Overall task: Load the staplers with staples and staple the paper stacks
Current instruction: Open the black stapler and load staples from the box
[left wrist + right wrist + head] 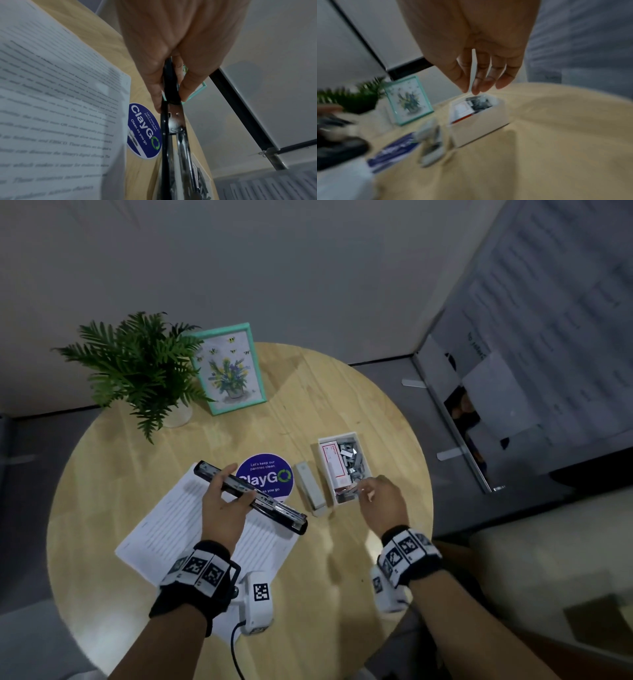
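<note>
In the head view, a black stapler (250,497), swung fully open into one long bar, is being held above the paper stack (171,525) by the left hand (222,508), whose fingers and thumb are being curled round its middle. The stack is lying toward the near left edge of the round wooden table (342,405), touching a blue ClayGo sticker (270,470) near the centre. Just to the right of the sticker, a grey stapler (311,487) is lying closed on the table, and beside it a white box (356,436) of loose staples (356,460) and a small staple packet (334,463) is sitting toward the right edge. The right hand (383,501) is being held over the near end of that box with fingers loosely bent; whether a staple strip is being pinched cannot be told. A potted fern (137,368) and a teal picture frame (229,368) are standing at the far left edge.

In the left wrist view, the black stapler (171,121) is being gripped between thumb and fingers (188,86), with the printed paper stack (60,101) and the sticker (145,129) below.

In the right wrist view, which is blurred, the right hand's fingers (488,75) are being hung close together, relaxed, just above the box (479,128); nothing gripped can be made out.
</note>
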The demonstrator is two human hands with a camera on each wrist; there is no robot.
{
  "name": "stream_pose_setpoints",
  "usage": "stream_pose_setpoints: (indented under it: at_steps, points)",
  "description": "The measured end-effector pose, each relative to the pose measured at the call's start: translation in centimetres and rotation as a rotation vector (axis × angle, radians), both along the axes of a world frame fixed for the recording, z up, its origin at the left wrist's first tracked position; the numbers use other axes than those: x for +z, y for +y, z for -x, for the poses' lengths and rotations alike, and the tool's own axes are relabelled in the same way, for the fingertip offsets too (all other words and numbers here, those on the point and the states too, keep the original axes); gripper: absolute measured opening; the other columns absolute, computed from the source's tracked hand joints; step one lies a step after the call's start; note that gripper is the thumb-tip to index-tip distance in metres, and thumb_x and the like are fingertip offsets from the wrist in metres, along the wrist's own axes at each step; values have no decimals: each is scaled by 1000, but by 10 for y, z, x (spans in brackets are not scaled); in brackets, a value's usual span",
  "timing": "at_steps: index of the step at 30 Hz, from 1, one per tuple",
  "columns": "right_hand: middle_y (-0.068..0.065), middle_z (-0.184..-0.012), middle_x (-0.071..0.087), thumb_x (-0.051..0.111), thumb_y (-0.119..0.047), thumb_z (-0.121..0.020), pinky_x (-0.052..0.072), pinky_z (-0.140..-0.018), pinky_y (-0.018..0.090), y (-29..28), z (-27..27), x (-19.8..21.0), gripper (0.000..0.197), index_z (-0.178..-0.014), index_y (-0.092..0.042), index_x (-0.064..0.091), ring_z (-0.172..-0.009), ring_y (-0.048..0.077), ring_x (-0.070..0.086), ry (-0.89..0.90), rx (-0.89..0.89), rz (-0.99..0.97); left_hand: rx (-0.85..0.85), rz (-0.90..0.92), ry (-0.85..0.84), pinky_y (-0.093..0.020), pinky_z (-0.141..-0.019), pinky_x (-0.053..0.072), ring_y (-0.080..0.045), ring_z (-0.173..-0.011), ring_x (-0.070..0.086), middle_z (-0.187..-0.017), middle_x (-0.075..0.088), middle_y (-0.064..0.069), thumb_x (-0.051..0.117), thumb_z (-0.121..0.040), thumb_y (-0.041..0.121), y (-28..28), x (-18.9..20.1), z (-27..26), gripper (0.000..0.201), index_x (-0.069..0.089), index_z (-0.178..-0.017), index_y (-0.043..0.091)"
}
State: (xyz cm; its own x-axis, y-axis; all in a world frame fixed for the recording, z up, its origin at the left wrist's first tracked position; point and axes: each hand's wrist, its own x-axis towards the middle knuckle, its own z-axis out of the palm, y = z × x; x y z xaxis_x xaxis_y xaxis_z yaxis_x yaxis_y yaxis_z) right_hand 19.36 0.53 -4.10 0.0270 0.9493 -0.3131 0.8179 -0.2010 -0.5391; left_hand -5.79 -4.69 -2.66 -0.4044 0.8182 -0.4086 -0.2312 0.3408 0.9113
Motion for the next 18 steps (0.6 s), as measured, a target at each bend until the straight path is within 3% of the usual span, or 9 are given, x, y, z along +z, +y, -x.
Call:
stream_pose_setpoints:
  at_steps: [3, 5, 12, 15, 18]
  points:
    - [8, -103, 62, 50, -14, -89, 49, -81, 38, 18, -17, -9, 24, -100, -21, 71, -93, 27, 60, -319, 215, 29, 24, -13, -20, -31, -80, 60, -26, -102, 61, -109, 56, -8, 59, -84, -14, -1, -1, -2, 50, 56, -121, 19]
    - [7, -107, 60, 52, -16, -89, 44, -84, 39, 27, -15, -12, 24, -102, -24, 70, -97, 27, 56, -417, 311, 1, 35, -17, -30, -32, -80, 60, -26, -102, 61, -108, 57, -6, 60, -84, -14, -1, -1, -4, 49, 56, -118, 22]
    - [6, -118, 55, 55, -15, -85, 38, -97, 45, 47, 1, -21, 27, -106, -23, 70, -110, 28, 49, -555, 462, 60, 54, -14, -13, -31, -80, 60, -25, -104, 62, -112, 56, -6, 61, -84, -12, 4, 2, -6, 50, 56, -121, 21]
    - [7, -118, 54, 55, -16, -84, 37, -96, 46, 50, 3, -25, 23, -101, -19, 70, -109, 29, 48, -589, 499, 74, 57, -17, -22, -31, -81, 60, -23, -100, 62, -102, 57, -1, 60, -84, -13, 6, 4, -6, 50, 55, -121, 20]
    - [5, -116, 55, 59, -25, -84, 37, -95, 45, 53, 1, -24, 18, -95, -22, 73, -107, 28, 47, -574, 525, 75, 59, -18, -29, -31, -80, 60, -23, -98, 63, -105, 57, -3, 60, -84, -13, 7, 4, -6, 49, 55, -121, 19]
